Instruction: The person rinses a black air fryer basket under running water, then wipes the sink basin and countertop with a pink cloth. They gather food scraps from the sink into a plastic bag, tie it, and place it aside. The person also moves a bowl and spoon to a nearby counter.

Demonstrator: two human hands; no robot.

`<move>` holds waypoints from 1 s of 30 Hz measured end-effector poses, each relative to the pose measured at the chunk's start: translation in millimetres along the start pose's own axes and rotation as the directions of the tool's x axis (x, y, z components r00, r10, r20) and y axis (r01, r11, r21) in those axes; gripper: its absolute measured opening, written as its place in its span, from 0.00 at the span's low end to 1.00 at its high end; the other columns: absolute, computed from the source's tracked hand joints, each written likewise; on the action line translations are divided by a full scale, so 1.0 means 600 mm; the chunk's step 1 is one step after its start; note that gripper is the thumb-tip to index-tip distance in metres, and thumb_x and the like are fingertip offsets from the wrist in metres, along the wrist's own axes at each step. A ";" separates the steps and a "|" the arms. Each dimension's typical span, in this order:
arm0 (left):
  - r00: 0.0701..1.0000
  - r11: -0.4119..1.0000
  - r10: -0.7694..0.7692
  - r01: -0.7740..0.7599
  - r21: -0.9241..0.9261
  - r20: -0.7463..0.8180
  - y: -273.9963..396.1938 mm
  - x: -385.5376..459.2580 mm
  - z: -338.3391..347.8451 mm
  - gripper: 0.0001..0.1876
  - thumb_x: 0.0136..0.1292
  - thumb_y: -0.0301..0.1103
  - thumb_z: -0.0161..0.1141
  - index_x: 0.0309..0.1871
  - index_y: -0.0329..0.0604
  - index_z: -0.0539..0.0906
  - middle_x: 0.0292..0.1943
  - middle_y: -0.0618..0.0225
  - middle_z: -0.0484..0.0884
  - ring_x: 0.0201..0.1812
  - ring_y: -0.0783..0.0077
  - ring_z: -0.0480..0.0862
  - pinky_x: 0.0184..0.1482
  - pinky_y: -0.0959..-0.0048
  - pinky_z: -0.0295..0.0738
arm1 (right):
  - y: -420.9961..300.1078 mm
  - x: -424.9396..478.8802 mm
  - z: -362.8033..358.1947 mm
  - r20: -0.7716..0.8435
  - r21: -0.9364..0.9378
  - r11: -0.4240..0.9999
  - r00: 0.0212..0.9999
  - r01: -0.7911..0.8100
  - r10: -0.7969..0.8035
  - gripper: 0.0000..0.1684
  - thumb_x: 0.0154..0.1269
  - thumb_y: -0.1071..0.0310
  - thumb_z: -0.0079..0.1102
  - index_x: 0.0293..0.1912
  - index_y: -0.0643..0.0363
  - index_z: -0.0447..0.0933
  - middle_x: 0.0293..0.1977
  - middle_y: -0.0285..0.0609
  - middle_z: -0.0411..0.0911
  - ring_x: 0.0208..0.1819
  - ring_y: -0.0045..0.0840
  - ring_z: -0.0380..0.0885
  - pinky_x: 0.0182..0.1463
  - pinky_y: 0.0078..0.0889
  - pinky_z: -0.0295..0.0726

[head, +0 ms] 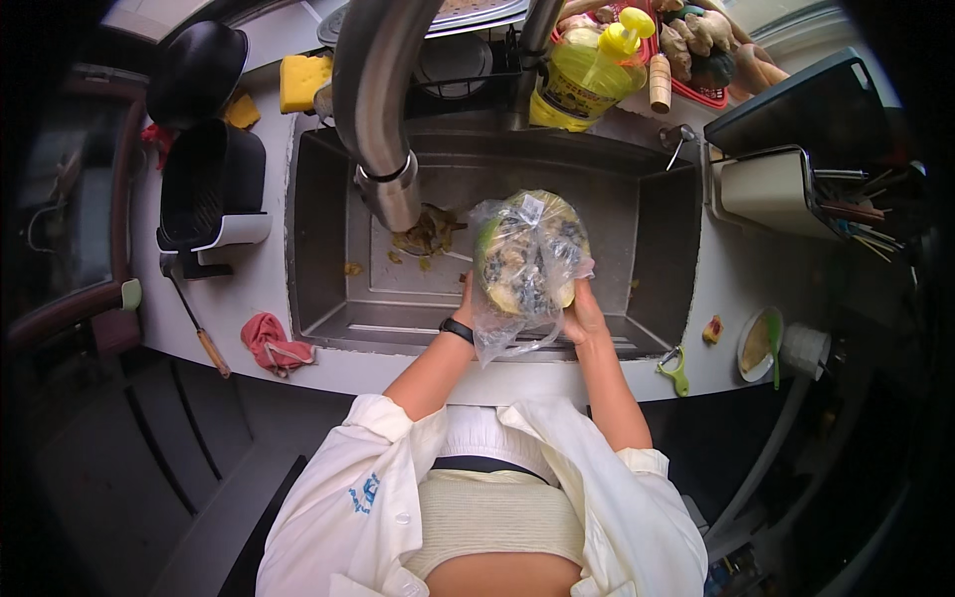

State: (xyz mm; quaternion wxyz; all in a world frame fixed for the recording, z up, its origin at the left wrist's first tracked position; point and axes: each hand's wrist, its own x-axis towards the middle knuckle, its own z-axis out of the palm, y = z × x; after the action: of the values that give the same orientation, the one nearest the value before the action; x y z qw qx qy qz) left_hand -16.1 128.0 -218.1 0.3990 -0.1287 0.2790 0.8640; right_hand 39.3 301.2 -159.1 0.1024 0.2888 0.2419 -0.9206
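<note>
A large cut piece of green-skinned melon or squash (507, 276) is held up over the stainless steel sink (608, 224). Its pale yellow cut face, with dark patches, is turned upward. A clear plastic bag (501, 332) bearing a small white label is wrapped around it and hangs loose at the near side. My left hand (466, 302) supports the left side; most of its fingers are hidden behind the fruit and bag. On the right side, my right hand (586, 317) grips the lower edge through the plastic.
The metal faucet (377, 97) arches over food scraps (427, 233) around the drain. A pump bottle (582, 82) of yellow liquid stands behind the sink. On the left counter are a black fryer basket (213, 186) and a red cloth (274, 343); a green peeler (675, 369) lies front right.
</note>
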 end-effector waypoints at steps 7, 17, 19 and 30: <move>0.947 0.999 0.027 -0.013 0.048 -0.320 0.123 -0.033 0.083 0.40 0.72 0.68 0.36 0.70 0.42 0.65 0.65 0.59 0.73 0.64 0.59 0.75 0.64 0.55 0.72 | -0.029 0.059 -0.039 -0.037 -0.221 0.974 0.999 -0.046 0.039 0.31 0.77 0.47 0.47 0.70 0.53 0.61 0.64 0.36 0.71 0.63 0.26 0.73 0.63 0.34 0.76; 0.874 0.955 -0.283 0.293 -0.037 -0.394 0.020 0.059 -0.106 0.41 0.72 0.69 0.27 0.77 0.47 0.54 0.75 0.59 0.60 0.74 0.59 0.63 0.71 0.51 0.60 | 0.002 0.132 -0.116 -0.206 -0.264 0.920 0.948 -0.291 0.241 0.31 0.78 0.45 0.40 0.69 0.55 0.61 0.62 0.40 0.71 0.61 0.29 0.74 0.58 0.38 0.82; 0.775 0.919 -0.335 0.393 -0.006 -0.536 0.019 0.062 -0.103 0.43 0.71 0.71 0.27 0.78 0.48 0.50 0.77 0.59 0.54 0.76 0.59 0.57 0.73 0.54 0.54 | 0.012 0.137 -0.137 -0.220 -0.290 0.915 0.950 -0.279 0.220 0.30 0.79 0.45 0.40 0.68 0.53 0.62 0.60 0.39 0.72 0.57 0.29 0.76 0.55 0.39 0.83; 0.672 0.109 0.629 0.420 0.901 -0.390 0.033 -0.011 0.005 0.37 0.70 0.61 0.47 0.67 0.34 0.69 0.62 0.41 0.73 0.63 0.46 0.73 0.62 0.53 0.66 | -0.053 0.063 -0.043 -0.365 -0.739 0.505 0.895 -0.446 0.256 0.37 0.68 0.48 0.62 0.68 0.54 0.63 0.44 0.36 0.77 0.36 0.17 0.75 0.29 0.19 0.72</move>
State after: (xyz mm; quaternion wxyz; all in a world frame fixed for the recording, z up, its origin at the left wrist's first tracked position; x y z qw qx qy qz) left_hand -26.9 115.4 -205.1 0.1546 -0.1361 0.9169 0.3419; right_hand 10.7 339.9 -187.4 0.3816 0.3478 0.5779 -0.6320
